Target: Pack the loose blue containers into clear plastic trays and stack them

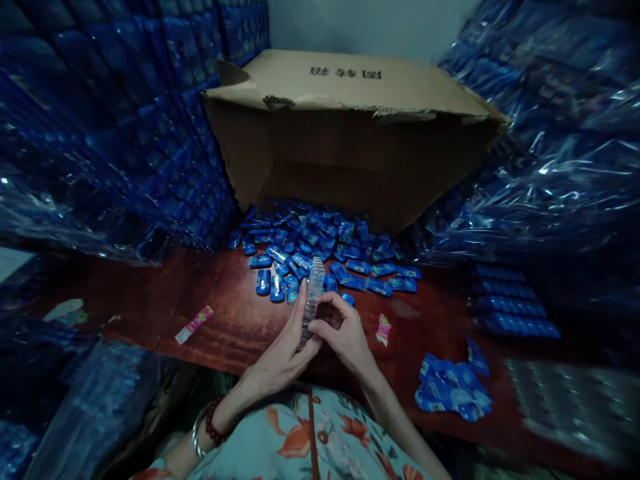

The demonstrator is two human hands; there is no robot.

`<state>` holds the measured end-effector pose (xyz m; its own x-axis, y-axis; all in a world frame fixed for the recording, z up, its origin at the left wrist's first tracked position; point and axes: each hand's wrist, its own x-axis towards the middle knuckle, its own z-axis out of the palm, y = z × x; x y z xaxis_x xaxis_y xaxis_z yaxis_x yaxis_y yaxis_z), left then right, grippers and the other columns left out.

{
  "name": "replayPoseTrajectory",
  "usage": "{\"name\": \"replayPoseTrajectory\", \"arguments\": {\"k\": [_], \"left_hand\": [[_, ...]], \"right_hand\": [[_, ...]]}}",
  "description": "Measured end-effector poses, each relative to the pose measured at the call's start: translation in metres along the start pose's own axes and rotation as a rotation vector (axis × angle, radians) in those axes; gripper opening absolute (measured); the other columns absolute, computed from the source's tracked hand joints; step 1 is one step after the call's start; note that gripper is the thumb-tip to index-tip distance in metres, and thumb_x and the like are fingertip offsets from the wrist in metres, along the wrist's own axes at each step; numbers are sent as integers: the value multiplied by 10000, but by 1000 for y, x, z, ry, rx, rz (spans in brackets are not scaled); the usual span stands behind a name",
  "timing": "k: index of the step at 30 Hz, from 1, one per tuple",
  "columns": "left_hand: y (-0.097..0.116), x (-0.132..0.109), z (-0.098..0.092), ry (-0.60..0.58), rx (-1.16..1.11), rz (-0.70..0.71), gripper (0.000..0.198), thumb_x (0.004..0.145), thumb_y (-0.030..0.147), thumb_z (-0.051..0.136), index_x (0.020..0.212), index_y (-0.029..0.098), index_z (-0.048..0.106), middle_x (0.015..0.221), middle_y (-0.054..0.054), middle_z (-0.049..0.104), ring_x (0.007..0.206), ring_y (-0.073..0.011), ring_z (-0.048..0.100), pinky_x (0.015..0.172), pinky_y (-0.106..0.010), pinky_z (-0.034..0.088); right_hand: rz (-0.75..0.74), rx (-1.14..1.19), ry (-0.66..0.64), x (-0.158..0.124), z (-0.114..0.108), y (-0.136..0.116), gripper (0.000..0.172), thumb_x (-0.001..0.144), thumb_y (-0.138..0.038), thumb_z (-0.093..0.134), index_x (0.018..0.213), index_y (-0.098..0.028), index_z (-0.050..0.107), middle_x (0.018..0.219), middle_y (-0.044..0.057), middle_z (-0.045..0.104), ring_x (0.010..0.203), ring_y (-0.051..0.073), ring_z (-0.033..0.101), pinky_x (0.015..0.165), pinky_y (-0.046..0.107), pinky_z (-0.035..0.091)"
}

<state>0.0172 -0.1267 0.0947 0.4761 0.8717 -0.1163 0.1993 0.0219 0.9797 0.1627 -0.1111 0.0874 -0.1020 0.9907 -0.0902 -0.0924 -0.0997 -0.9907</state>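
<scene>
Between my two hands stands a clear ribbed plastic piece (pixel 315 283), seen edge-on; it looks like a thin tray or a few nested ones. My left hand (pixel 284 350) grips its left side, fingers stretched along it and thumb low at the bottom. On the other side my right hand (pixel 344 328) pinches its near right edge between thumb and curled fingers. Just beyond lies a pile of small blue wrapped packs (pixel 305 243), which spills out of an open cardboard box (pixel 380 90) lying on its side.
Tall stacks of blue packs (pixel 125 120) rise on the left, and plastic-wrapped ones (pixel 545 147) on the right. On the red-brown table (pixel 240 320) are pink wrappers (pixel 195 325), crumpled blue wrappers (pixel 453 387), a filled row tray (pixel 513 300) and clear trays (pixel 575 400).
</scene>
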Motion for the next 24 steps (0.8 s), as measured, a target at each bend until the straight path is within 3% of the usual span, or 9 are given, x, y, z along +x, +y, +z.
{"name": "replayPoseTrajectory", "arguments": {"k": [5, 14, 19, 22, 24], "left_hand": [[-7, -1, 2, -22, -70, -40, 835, 894, 328, 476, 1445, 220, -142, 1554, -65, 62, 1416, -239, 106, 1154, -401, 117], [-18, -2, -17, -120, -221, -177, 744, 892, 497, 436, 1469, 251, 36, 1538, -26, 161, 1414, -218, 104, 1155, -371, 127], [-30, -1, -7, 29, -323, -172, 633, 908, 488, 409, 1453, 236, 208, 1489, -39, 309, 1386, -225, 237, 1144, -382, 211], [-40, 1, -1, 158, -186, -96, 561, 926, 468, 371, 1418, 203, 320, 1439, -49, 401, 1360, -222, 305, 1140, -380, 230], [-44, 2, -1, 165, -96, -47, 550, 929, 452, 370, 1413, 195, 331, 1411, -59, 441, 1329, -226, 363, 1126, -379, 260]], "right_hand": [[89, -8, 57, -2, 5, -1, 240, 617, -371, 731, 717, -192, 608, 656, -28, 608, 600, 119, 544, 584, 233, 456], [83, -181, -11, -2, 1, 0, 209, 736, -374, 638, 794, -181, 691, 741, 9, 688, 673, 147, 601, 637, 258, 468], [34, -317, 15, -3, 11, 3, 139, 755, -308, 565, 769, -181, 622, 679, -5, 646, 616, 136, 588, 574, 229, 442], [-22, -590, 66, -3, 16, 7, 35, 729, -228, 529, 716, -199, 544, 589, -30, 572, 523, 119, 527, 516, 216, 382], [-58, -783, 75, -4, 18, 11, 40, 737, -193, 493, 708, -204, 517, 565, -35, 537, 494, 115, 491, 505, 221, 338]]}}
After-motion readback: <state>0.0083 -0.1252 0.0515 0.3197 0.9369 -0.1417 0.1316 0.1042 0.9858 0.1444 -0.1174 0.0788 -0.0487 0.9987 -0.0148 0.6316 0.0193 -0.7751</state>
